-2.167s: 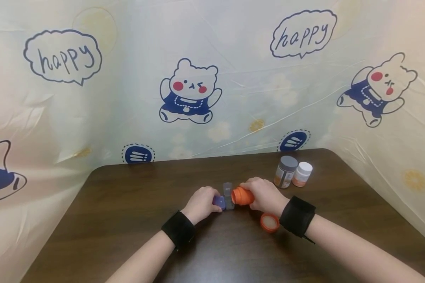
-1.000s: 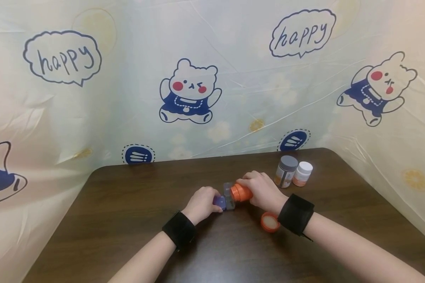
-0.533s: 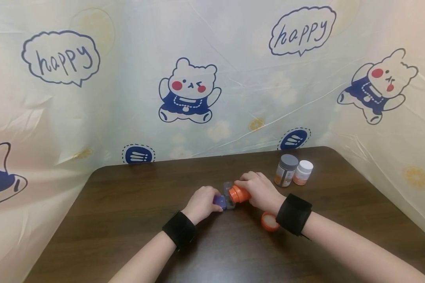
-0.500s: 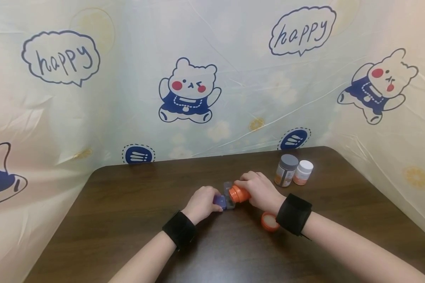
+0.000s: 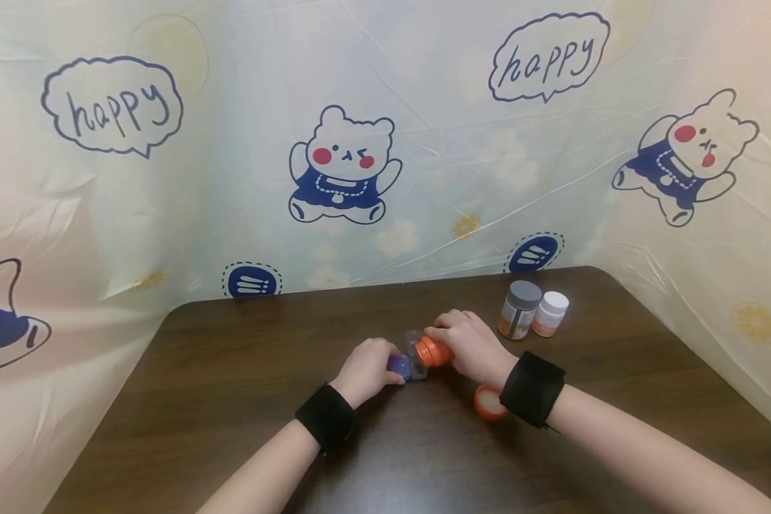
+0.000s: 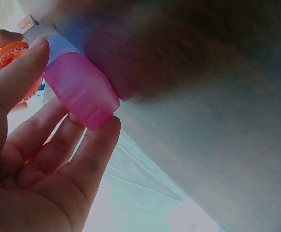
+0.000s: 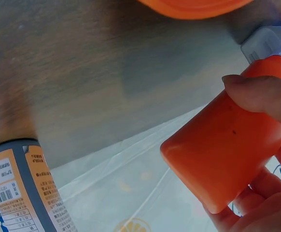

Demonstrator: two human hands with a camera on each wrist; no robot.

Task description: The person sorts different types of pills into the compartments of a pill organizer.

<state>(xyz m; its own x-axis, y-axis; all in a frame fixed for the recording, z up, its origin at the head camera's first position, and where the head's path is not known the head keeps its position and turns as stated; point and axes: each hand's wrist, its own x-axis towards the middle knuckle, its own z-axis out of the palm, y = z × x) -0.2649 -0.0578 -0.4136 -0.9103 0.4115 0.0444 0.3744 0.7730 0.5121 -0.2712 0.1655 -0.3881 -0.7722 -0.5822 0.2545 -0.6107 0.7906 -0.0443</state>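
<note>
Hands meet at the middle of the dark wooden table (image 5: 231,371), both wrists in black bands

Right hand (image 5: 465,346): fingers (image 7: 261,94) curled round an orange bottle (image 5: 433,351), clamped on its body. Bottle tipped over, open mouth toward the left and down, right at a pill box (image 5: 406,365). Right wrist view shows the bottle's flat bottom and side, thumb pressed across the side

Left hand (image 5: 363,371): fingers (image 6: 90,159) and thumb pinch the pill box at its near end, holding it against the table. Box is a row of small compartments; pink end section in the left wrist view, bluish-purple and clear grey sections in the head view. One clear lid seems to stand open by the bottle mouth, but it is too small to be sure. Cannot tell whether anything lies in the compartments

Orange cap (image 5: 488,402) lies on the table, inside facing up, just beside the right wrist band, on the near side

Two more bottles stand upright toward the far right of the table, touching or nearly so: a grey-capped bottle (image 5: 519,310) with an orange label, and a smaller white-capped bottle (image 5: 550,314) to its right. Both well apart from the hands

Printed plastic sheet (image 5: 385,143) with cartoon bears and "happy" speech bubbles walls the table on three sides
</note>
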